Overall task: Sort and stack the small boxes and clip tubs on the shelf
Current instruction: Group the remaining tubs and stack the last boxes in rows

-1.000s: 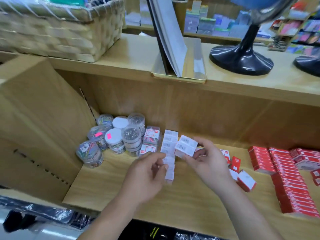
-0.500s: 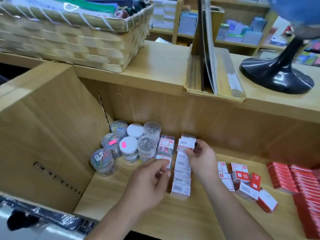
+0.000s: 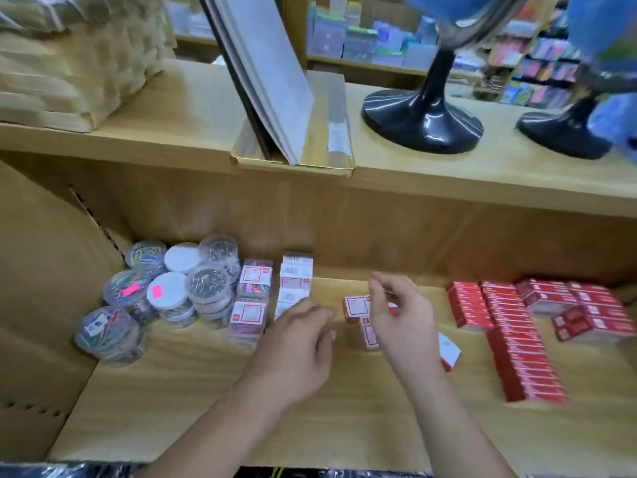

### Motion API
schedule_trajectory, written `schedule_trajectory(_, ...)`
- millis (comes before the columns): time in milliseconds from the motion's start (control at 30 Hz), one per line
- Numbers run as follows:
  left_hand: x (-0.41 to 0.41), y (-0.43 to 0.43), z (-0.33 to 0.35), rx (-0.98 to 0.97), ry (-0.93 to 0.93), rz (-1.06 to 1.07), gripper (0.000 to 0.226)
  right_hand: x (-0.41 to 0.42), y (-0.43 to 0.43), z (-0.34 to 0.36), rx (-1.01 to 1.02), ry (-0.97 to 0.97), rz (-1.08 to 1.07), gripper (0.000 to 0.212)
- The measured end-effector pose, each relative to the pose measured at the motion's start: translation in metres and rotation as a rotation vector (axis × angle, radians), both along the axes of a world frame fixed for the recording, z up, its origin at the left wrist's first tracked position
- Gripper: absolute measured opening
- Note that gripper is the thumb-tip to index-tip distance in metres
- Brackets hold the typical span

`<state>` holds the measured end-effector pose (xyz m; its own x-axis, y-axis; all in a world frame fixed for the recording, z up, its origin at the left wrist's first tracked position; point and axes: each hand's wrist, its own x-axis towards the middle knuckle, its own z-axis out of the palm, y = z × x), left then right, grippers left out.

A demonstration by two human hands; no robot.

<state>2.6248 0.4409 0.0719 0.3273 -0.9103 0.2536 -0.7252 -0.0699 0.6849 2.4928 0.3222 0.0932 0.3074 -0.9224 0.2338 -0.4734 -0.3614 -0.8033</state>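
Right hand [image 3: 403, 322] first: its fingers [image 3: 381, 288] are bent and pinched loosely together over the loose red-and-white boxes [image 3: 356, 307] in the middle of the shelf [image 3: 193, 391]. It's blurry, so I can't tell if they actually have hold of a box or are only hovering on top of it. One more little box [image 3: 450, 350] pokes out at about 4 o'clock from that hand, lying tilted on the shelf.

Left hand [image 3: 296, 346] sits palm down just beside it at 9 o'clock, fingers [image 3: 310, 313] curled and resting against the near end of the row of white barcode boxes [image 3: 295, 282]. Doesn't look like it's holding anything, more like touching the row.

Moving outward, the barcode row runs away toward 12 o'clock to the back wall. Right next to it at 9 o'clock are the clear boxes of coloured clips [image 3: 253, 298], stacked in twos. Further out at 9 to 10 o'clock is the cluster of round clip tubs [image 3: 172, 288], stacked up, some with white lids and pink stickers, one tub [image 3: 108, 334] sitting nearer the front by itself.

Over at 3 o'clock, well apart from the hands, the red boxes [image 3: 517, 343] lie in long rows, with a second messier pile [image 3: 582, 312] beyond.

Up top at 12 o'clock there's the upper shelf with a woven basket [image 3: 76, 63], a leaning board in a gold tray [image 3: 293, 157], and two black stands [image 3: 422, 122].
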Motion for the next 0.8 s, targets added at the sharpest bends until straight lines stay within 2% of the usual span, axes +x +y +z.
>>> schedule_trajectory(100,-0.027,-0.046,-0.008,0.209,-0.106,-0.097,0.023,-0.072,-0.022,-0.017,-0.134,0.234,-0.199,0.023)
schedule_trajectory(200,-0.045,-0.074,-0.023,0.376,-0.208,-0.065,0.039,-0.112,-0.023,-0.041,0.071,0.466,-0.179,0.035)
schedule_trajectory(267,-0.052,-0.072,-0.033,0.35,-0.237,-0.048,0.044,-0.125,-0.014,-0.053,0.109,0.492,-0.12,0.041)
schedule_trajectory(400,-0.062,-0.038,-0.041,0.189,-0.173,-0.065,0.042,-0.143,0.0,-0.065,0.083,0.438,-0.11,0.045)
schedule_trajectory(533,-0.065,-0.007,-0.046,0.124,0.008,-0.076,0.044,-0.146,0.024,-0.056,0.198,0.209,-0.042,0.031)
schedule_trajectory(700,-0.075,0.014,-0.052,0.146,0.443,0.077,0.048,-0.132,0.051,-0.044,0.306,0.029,0.149,0.045)
schedule_trajectory(800,-0.073,0.032,-0.056,0.1,0.525,0.122,0.049,-0.118,0.056,-0.053,0.298,-0.013,0.186,0.051)
